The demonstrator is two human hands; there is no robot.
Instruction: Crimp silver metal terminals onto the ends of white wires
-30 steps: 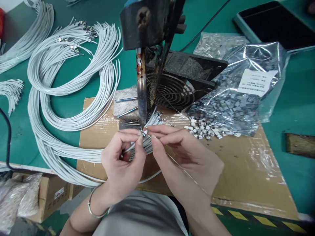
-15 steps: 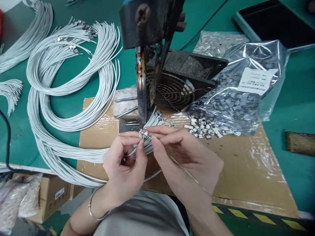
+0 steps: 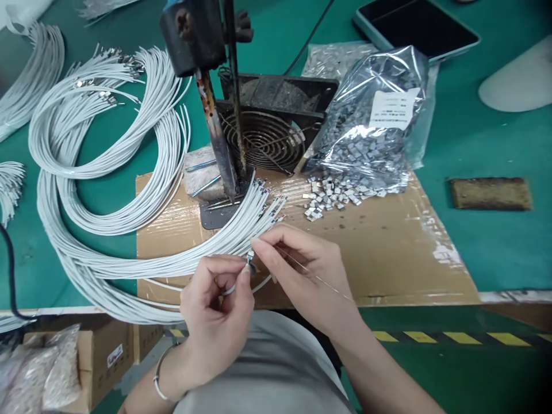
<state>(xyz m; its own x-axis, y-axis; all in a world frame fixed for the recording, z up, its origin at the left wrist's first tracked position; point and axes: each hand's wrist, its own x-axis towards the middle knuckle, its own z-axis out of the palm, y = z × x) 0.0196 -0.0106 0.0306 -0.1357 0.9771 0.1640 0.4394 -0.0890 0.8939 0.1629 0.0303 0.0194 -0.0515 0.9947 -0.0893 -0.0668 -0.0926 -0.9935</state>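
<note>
My left hand (image 3: 219, 310) is closed, pinching the end of a white wire between thumb and forefinger. At that end sits a small shiny metal connector (image 3: 250, 255). The fingertips of my right hand (image 3: 304, 270) meet the connector from the right. A thin solder wire (image 3: 325, 283) runs through my right hand and trails back over the palm. Beyond my hands, the soldering iron (image 3: 219, 144) hangs in its stand, its tip apart from the connector. Just past my fingers lies a bundle of white wires (image 3: 172, 261), their ends fitted with small metal parts.
Loose metal connectors (image 3: 330, 195) spill beside a clear bag (image 3: 366, 138) full of them. A fan with a round grille (image 3: 267, 138) stands behind the iron. Cardboard (image 3: 375, 253) covers the green table. A phone (image 3: 418, 26) and a brownish block (image 3: 491, 194) lie to the right.
Both hands have drawn back toward my body with the connector, away from the iron's tip, where they were close before. The camera's view has also shifted.
</note>
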